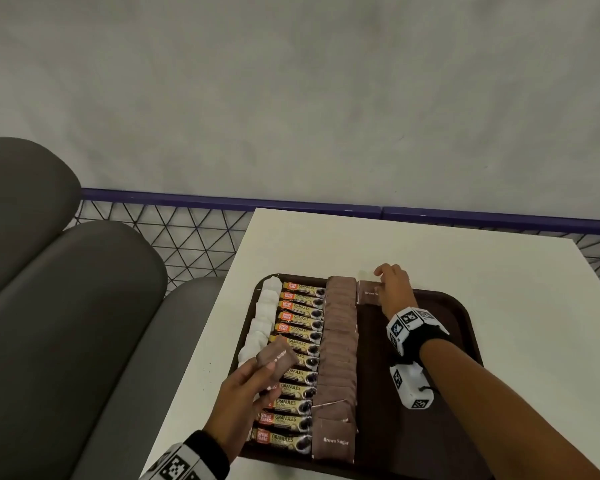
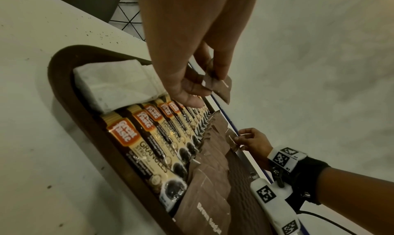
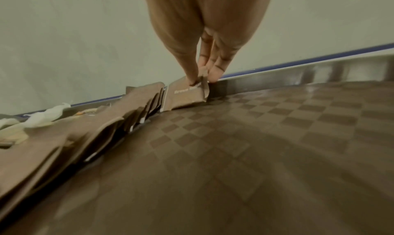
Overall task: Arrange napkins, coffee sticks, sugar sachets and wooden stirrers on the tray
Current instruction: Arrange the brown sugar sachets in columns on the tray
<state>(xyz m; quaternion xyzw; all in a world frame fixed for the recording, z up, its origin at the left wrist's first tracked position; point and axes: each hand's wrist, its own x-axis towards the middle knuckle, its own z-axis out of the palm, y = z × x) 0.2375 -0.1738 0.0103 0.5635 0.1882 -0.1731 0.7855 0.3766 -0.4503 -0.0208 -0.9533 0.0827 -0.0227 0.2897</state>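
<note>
A dark brown tray (image 1: 444, 306) lies on the white table. Along its left side runs a column of white napkins (image 1: 262, 317), then a column of coffee sticks (image 1: 298, 344), then overlapping brown sugar sachets (image 1: 338, 358). My left hand (image 1: 257, 375) hovers over the coffee sticks and pinches a small stack of brown sugar sachets (image 1: 276, 356) between thumb and fingers (image 2: 192, 88). My right hand (image 1: 383, 284) is at the tray's far rim, pinching one sugar sachet (image 3: 183, 95) that rests on the tray floor at the head of a second column. No stirrers show.
The tray's right half (image 3: 277, 137) is bare checkered surface. Grey padded seating (image 1: 66, 306) stands to the left of the table. A blue rail with wire mesh (image 1: 187, 230) runs behind the table's far edge, before a grey wall.
</note>
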